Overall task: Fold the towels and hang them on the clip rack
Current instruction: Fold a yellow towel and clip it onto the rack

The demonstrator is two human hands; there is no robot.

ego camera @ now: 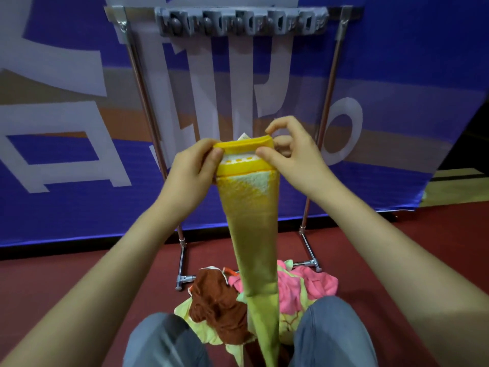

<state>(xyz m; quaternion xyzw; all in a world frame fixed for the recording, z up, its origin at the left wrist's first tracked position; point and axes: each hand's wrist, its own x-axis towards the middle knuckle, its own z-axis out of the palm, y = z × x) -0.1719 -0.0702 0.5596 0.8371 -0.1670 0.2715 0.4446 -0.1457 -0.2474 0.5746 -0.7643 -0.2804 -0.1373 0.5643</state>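
At six o'clock the person's knees [164, 340] frame a heap on the floor: a brown towel [217, 300] at seven, a pink towel [309, 287] at five. The yellow towel [251, 221], folded into a long narrow strip, hangs down the middle, and its tail drops in front of that heap. I cannot tell whether it touches. If it does, lifting it could drag a loose towel along or pull the fold askew.

At the centre, the left hand [193, 170] pinches the strip's top left corner between thumb and fingers. The right hand [291, 152] pinches the top right corner with thumb and forefinger, its other fingers loosely curled. Only the hem is held, so the layers below may fan open, and the lighter right pinch looks likelier to slip.

At twelve o'clock the clip rack [240, 22] sits well above the hands. The doubled hem is thick, so a clip may catch only the front layer and let the rest sag. The blue banner [66, 181] hangs behind.
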